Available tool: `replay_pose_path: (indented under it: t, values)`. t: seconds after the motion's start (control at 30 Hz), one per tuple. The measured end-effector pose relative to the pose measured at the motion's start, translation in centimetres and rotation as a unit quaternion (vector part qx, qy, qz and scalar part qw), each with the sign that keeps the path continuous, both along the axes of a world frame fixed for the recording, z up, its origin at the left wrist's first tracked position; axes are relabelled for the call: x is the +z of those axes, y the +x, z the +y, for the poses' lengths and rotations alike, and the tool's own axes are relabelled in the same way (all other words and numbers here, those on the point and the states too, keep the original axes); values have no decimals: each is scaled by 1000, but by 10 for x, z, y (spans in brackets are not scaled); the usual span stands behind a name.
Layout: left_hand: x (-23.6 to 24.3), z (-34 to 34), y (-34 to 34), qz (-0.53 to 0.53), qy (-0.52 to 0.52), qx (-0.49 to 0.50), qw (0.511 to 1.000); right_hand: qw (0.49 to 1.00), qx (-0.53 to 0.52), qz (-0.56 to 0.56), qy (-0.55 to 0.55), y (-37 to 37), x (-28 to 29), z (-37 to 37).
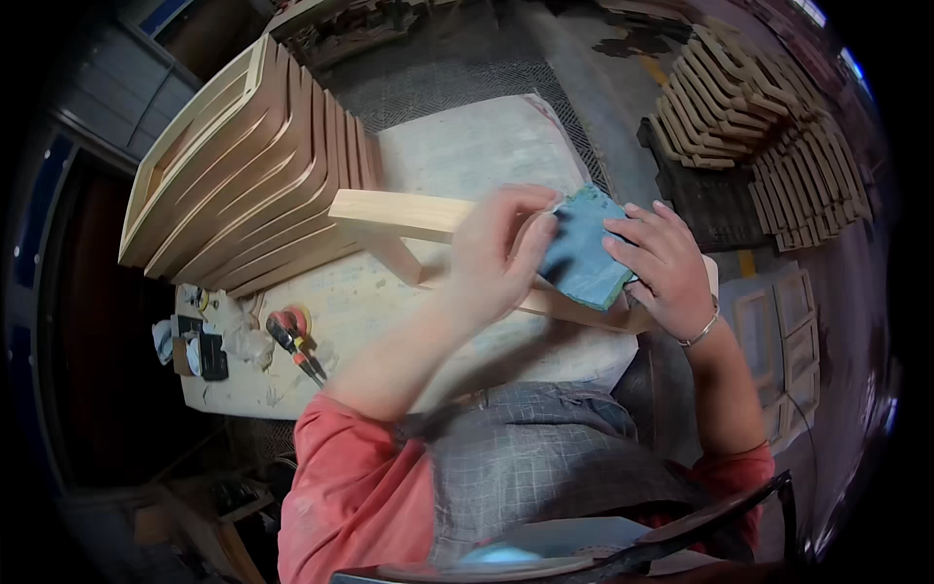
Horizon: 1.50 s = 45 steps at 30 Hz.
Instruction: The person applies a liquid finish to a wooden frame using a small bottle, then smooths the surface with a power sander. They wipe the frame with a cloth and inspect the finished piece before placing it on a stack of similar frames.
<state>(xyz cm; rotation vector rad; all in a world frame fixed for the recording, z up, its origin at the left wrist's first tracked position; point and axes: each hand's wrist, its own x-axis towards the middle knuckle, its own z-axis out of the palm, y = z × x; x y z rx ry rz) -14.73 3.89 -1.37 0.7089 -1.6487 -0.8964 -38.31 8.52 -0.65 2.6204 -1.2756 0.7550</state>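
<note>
A blue sheet with ragged greenish edges (582, 248), which looks like sandpaper, is held up between my hands. My left hand (496, 248), slightly blurred, pinches its left edge between thumb and fingers. At the other side, my right hand (664, 273) grips the sheet, with fingers spread over the face and the thumb at its lower edge. Beneath both hands, a pale wooden frame (399, 212) rests on the white-covered table (438, 156). One of its rails passes behind my left hand, and its right part is partly hidden by the sheet and my right hand.
Several curved wooden frames (263, 175) stand stacked on the table's left. Near them lie a red-and-black tool (292, 341), a clear plastic bag (248, 341) and a dark box (209, 355). More frames (730, 107) are piled on a dark pallet (691, 195) at the far right.
</note>
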Motion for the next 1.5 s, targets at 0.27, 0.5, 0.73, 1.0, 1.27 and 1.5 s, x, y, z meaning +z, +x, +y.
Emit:
replay_pose_path:
  t: [0.27,0.5,0.73,1.0,1.27,1.5]
  values:
    - [-35,-64,94,-351,-152,296,875,997,26,-53,40,99,11,-4]
    - [-40,-62,100,-347,-191,294,870,987,-91,-91,-91,185,-46,-47]
    - [-38,-63,103,-372,-219,263,863,986,-142,-38,-79,171,-46,-46]
    - [-29,-53,103,-392,-219,268,853,953,-302,-12,32,-4,-20,28]
    - [13,-43,36,-561,-23,10,828,980,-186,-76,-18,104,-28,-3]
    - [11,-43,39,-557,-57,42,828,959,-255,-68,-102,11,-41,24]
